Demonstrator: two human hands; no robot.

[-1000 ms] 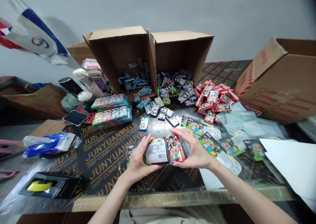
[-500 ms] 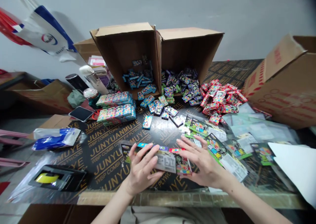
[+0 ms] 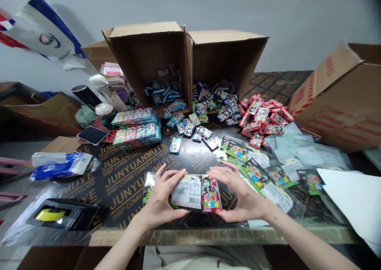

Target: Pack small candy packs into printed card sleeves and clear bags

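Note:
Low over the table's front, my two hands hold a row of small boxes with a printed card (image 3: pixel 186 192) lying over them. The card's white label and barcode face up. At its right end shows a small red box (image 3: pixel 211 194) with cartoon print. My left hand (image 3: pixel 160 196) grips the card's left part, fingers along the far edge and thumb at the near edge. My right hand (image 3: pixel 242 192) curves round the red box, fingertips at its top edge and thumb at its lower corner. Clear plastic shows at the left end.
Behind stand two cardboard boxes (image 3: pixel 114 33) with small blue and purple boxes. Red boxes (image 3: pixel 262 115) are heaped right of them. Printed cards (image 3: pixel 254 173) and clear sleeves (image 3: pixel 312 155) lie at right, wrapped stacks (image 3: pixel 137 133) and a tape dispenser (image 3: pixel 64 214) at left.
The held set has turned from showing its coloured box edges to lying with the label and red face up. My right hand's fingers have moved to the set's right end.

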